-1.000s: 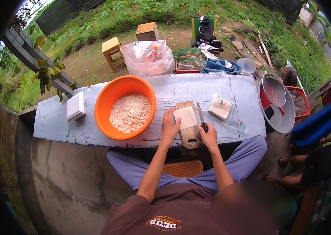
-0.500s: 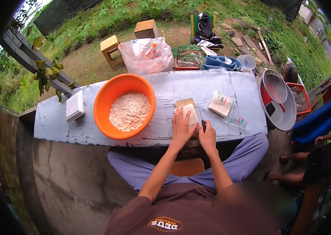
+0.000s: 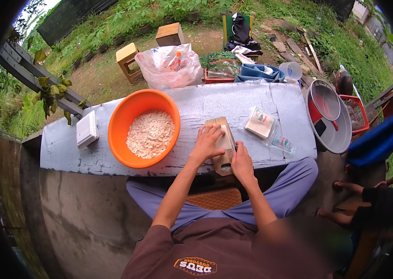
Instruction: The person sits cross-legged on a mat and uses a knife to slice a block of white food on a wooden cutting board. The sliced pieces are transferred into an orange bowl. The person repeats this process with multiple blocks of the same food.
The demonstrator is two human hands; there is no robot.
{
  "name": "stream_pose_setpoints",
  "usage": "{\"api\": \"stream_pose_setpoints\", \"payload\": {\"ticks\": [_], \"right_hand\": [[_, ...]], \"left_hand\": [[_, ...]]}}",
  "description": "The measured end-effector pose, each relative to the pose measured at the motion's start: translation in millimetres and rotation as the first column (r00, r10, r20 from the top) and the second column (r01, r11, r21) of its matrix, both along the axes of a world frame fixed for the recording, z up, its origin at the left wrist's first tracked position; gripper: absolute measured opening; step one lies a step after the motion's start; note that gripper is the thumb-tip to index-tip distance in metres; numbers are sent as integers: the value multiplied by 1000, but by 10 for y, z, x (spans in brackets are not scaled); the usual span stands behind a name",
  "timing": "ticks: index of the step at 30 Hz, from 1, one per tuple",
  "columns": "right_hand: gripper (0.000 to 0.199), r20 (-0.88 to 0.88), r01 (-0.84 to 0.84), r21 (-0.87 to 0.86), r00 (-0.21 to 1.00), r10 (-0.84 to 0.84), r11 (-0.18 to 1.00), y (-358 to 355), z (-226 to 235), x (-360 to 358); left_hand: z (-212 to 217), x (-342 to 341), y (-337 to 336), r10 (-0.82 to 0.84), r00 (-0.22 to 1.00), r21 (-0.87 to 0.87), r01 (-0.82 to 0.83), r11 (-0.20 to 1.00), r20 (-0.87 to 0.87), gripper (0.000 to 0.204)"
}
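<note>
A pale block is held flat on the wooden cutting board beside the orange bowl under the spread fingers of the left hand, while a dark-handled knife is gripped by the right hand; the bowl is already well filled with pale slices, cutting judged unfinished.

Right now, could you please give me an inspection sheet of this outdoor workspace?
Surface: pale blue weathered table, paint worn, on a concrete base.
Job's things: wooden cutting board with a pale block under the left hand; orange bowl of pale flaked pieces left of it.
Clutter: white box at the left end; wrapped white packet and small sachet to the right.
Grips: left hand flat on the board; right hand beside it, closed on a dark handle, blade not clear.
Cables: nothing seen.
Surroundings: plastic bag, wooden stools, metal basin on the right, grass beyond; another person's feet at lower right.
</note>
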State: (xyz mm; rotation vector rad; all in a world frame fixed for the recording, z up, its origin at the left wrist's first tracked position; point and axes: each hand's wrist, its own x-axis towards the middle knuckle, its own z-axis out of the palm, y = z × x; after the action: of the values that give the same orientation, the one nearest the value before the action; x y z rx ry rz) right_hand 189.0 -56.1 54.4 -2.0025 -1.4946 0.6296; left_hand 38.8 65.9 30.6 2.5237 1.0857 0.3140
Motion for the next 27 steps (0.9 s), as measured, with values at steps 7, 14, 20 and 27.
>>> {"api": "stream_pose_setpoints", "payload": {"ticks": [7,14,20,27], "right_hand": [[70,127,-95,-191,985,120,977,122,161,-95],[77,174,-105,-246,973,150,964,237,257,-189],[76,195,-95,-282,969,154,955,258,355,-233],[70,212,-69,-278,968,131,958,317,312,-265]], "left_hand": [[45,-62,-77,-49,999,58,48,997,13,71],[7,-70,-76,-69,995,121,78,990,-72,73],[31,-37,-75,-68,995,97,75,992,-76,74],[-41,-57,-50,-87,991,157,103,982,-105,71]]}}
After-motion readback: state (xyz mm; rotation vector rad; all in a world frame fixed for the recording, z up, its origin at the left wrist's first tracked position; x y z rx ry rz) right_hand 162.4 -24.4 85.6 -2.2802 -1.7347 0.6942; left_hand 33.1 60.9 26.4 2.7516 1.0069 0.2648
